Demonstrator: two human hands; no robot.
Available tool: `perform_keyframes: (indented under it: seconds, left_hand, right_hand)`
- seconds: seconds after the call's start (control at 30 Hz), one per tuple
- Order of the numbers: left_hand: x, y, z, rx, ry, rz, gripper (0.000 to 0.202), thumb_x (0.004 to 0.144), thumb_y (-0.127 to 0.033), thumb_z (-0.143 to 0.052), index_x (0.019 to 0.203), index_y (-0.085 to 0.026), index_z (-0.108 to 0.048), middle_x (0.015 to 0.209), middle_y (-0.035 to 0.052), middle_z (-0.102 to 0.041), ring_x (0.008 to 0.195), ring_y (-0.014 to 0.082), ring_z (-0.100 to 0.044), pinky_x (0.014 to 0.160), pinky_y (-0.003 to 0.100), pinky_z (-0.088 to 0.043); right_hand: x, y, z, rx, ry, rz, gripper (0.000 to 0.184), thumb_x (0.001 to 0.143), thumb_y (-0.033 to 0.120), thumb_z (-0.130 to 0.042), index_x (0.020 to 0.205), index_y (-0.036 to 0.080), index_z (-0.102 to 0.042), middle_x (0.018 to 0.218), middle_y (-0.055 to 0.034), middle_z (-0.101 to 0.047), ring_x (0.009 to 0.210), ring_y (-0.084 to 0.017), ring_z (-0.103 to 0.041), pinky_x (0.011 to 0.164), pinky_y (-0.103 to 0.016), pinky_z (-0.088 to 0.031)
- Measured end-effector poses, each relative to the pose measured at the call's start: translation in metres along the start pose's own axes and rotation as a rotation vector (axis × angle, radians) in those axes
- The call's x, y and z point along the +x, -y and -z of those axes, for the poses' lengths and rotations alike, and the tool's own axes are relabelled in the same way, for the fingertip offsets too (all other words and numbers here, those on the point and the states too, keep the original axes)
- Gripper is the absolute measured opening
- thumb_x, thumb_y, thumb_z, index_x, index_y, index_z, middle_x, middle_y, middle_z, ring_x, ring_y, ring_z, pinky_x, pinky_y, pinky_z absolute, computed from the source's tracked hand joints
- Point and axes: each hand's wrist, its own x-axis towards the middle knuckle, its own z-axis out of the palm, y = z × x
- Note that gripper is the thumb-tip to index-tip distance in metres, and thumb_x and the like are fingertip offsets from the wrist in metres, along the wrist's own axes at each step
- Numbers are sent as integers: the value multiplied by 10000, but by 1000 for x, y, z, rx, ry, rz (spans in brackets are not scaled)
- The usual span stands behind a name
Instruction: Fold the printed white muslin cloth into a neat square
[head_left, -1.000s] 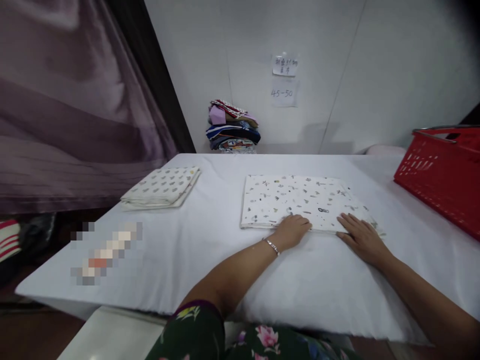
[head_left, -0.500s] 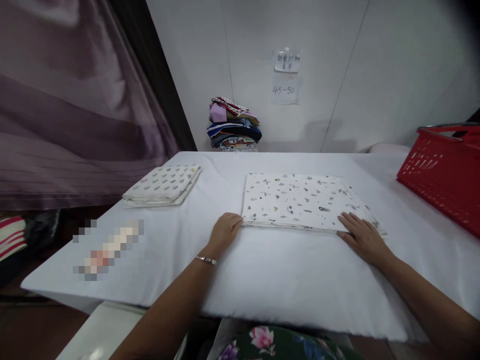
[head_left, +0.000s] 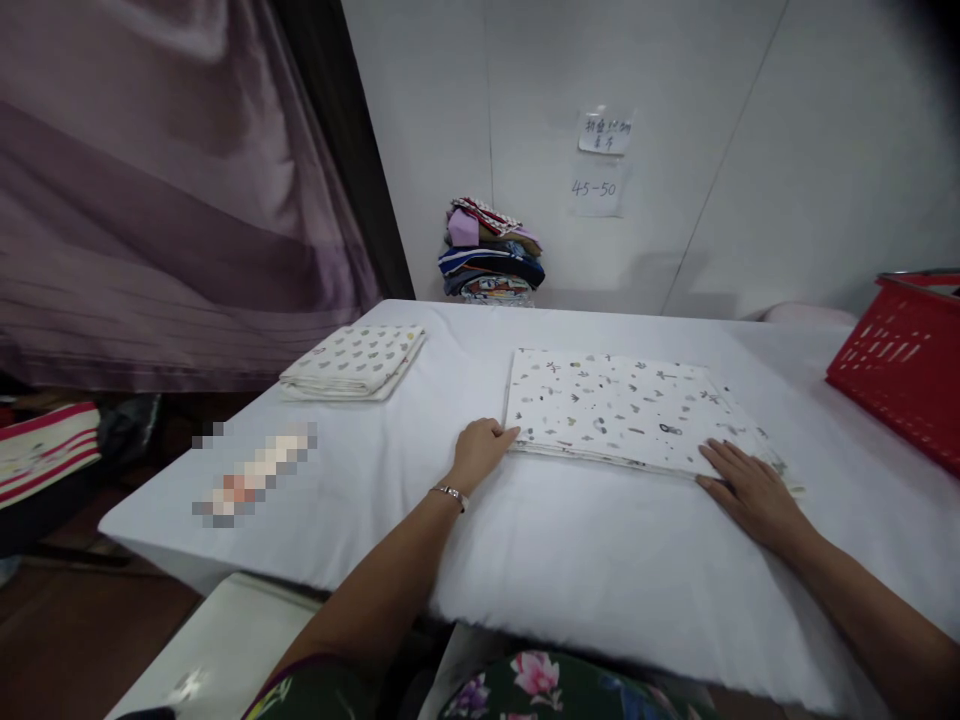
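Observation:
A white folded cloth (head_left: 607,410) with small grey and brown printed motifs lies flat on the white-covered table (head_left: 585,560) in front of me. At its near left corner, my left hand (head_left: 481,455) is closed, thumb and curled fingers on the folded edge; a bracelet circles that wrist. My right hand (head_left: 754,495) rests palm down on the near right part of the cloth, fingers stretched out. Toward the table's left side sits another folded cloth (head_left: 356,360), white with rows of grey motifs, apart from both hands.
A red plastic basket (head_left: 896,355) stands at the right edge. Behind the table, a stack of folded fabrics (head_left: 491,255) is against the wall below paper notes (head_left: 600,160). A purple curtain (head_left: 180,200) hangs at left, and a white stool (head_left: 232,640) stands below the table.
The whole view has shifted, so the table and cloths appear farther right. Both hands stay at the same places on the cloth, with the left thumb now reaching slightly over its corner.

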Motion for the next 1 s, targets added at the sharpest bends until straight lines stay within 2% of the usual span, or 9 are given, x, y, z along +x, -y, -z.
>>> perform_keyframes:
  seconds: [0.1,0.2,0.37,0.53,0.67,0.73,0.87,1.0]
  left_hand:
    - [2,2,-2,-21,5,22,309,759,-431,-553,568,-197,-490,629,-18,-580,620,128,-511,573,246,-336]
    - [3,5,-3,-81,26,81,288,746,-433,-560,588,-200,-496,596,-31,-558,589,120,-497,550,237,-332]
    - [4,9,0,-146,89,66,387,801,-484,-453,552,-193,-503,551,-26,-533,554,117,-473,539,240,-329]
    - [7,11,4,-104,135,32,260,768,-304,-464,555,-185,-554,580,-15,-574,582,124,-494,541,238,-334]
    - [8,14,5,-95,156,29,131,707,-206,-517,720,-190,-646,747,-9,-670,685,130,-565,603,225,-381]
    - [7,15,6,-85,150,31,128,696,-219,-552,769,-196,-655,785,-6,-680,712,135,-578,622,227,-388]
    - [6,12,6,-12,140,33,146,708,-329,-585,670,-192,-621,715,-1,-659,678,142,-569,582,234,-360]
    - [6,4,5,53,121,41,192,721,-354,-565,625,-191,-601,661,7,-638,648,149,-557,554,244,-329]
  right_hand:
    - [0,-1,-1,-7,-2,6,605,892,589,-253,1349,238,-438,1435,-57,-394,1330,-262,-332,1038,-482,-327]
    - [-1,-2,-2,-10,-11,16,609,896,584,-250,1356,229,-431,1437,-60,-389,1329,-261,-334,1036,-479,-330]
    - [-1,-2,-3,-15,-20,18,603,894,578,-255,1358,234,-427,1434,-53,-396,1325,-265,-341,1032,-488,-336]
    - [0,-1,-1,-3,-33,11,599,885,576,-261,1351,244,-441,1420,-59,-417,1311,-279,-360,1022,-497,-345]
    - [-1,0,-1,6,-27,16,597,887,573,-260,1352,241,-435,1429,-57,-403,1319,-270,-349,1032,-483,-334]
    - [-1,0,-1,11,-24,10,598,886,579,-263,1347,243,-440,1431,-56,-400,1321,-270,-345,1038,-484,-326]
    - [-1,1,-2,16,-32,5,617,888,596,-242,1346,234,-440,1436,-55,-392,1327,-261,-337,1045,-479,-319]
    - [-1,-1,-6,21,-44,14,619,883,609,-252,1351,247,-435,1431,-49,-401,1327,-261,-337,1047,-477,-320]
